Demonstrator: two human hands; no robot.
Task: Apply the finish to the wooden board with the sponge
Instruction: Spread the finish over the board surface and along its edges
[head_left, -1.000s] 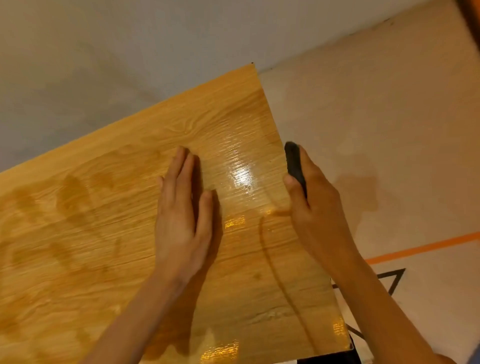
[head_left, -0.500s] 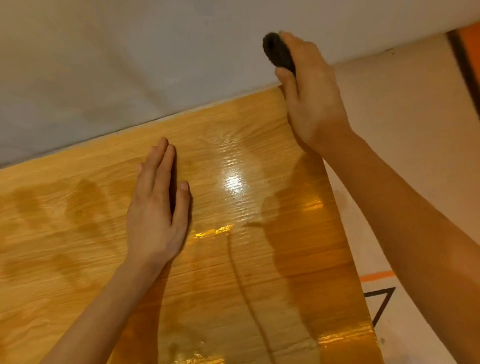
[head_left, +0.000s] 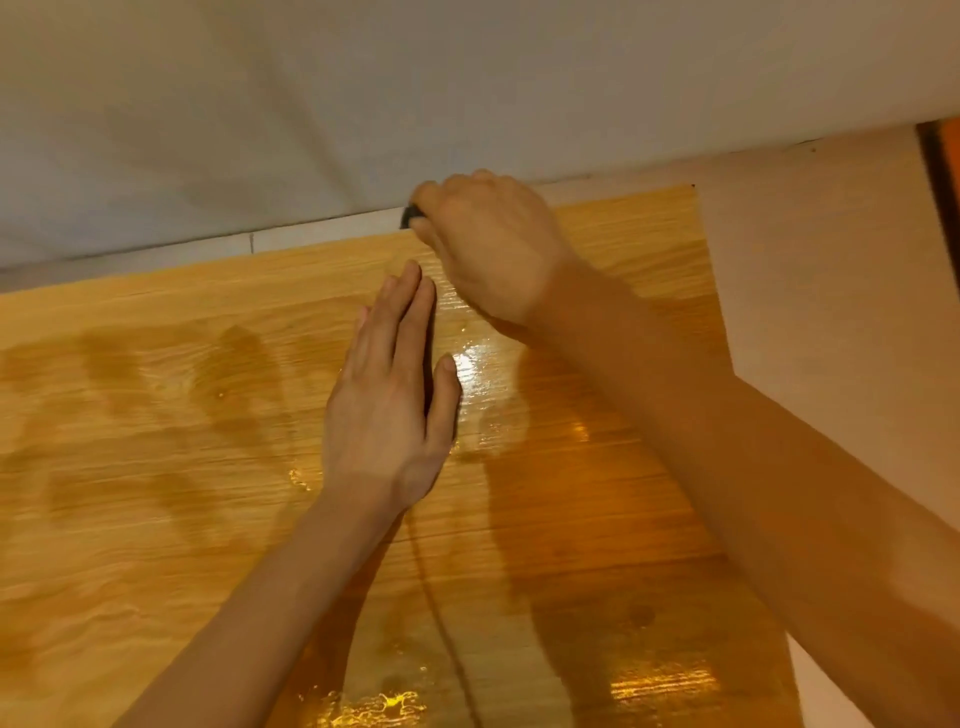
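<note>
The wooden board (head_left: 156, 415) fills the lower and middle part of the frame, and its far edge runs along the foot of a pale wall (head_left: 311, 104) in the upper half. The right part of the board is wet and shining, while the left part has only some darker streaks and looks mostly dry.

The step in hand seems to be the wiping of finish along the far edge. The right hand (head_left: 488, 244) is at the upper centre of the frame, its fingers curled around a dark sponge (head_left: 410, 214), and it holds the sponge at the board's far edge, close to the wall. The left hand (head_left: 389, 395) lies flat on the board near the centre of the frame, fingers straight and together, holding nothing; it probably steadies the board.

The next move probably calls for drawing the sponge along the far edge toward the upper left, and then working over the dry area at the left. The flat hand may need to shift, because it rests near the border of the wet zone and could mark the fresh coat.

Almost all of the sponge is hidden under the right hand; only a small dark corner shows. It cannot be told if the sponge really touches the wood. The board is cut off at the left and lower sides of the frame. No container of finish is visible, and the picture is a little blurred
</note>
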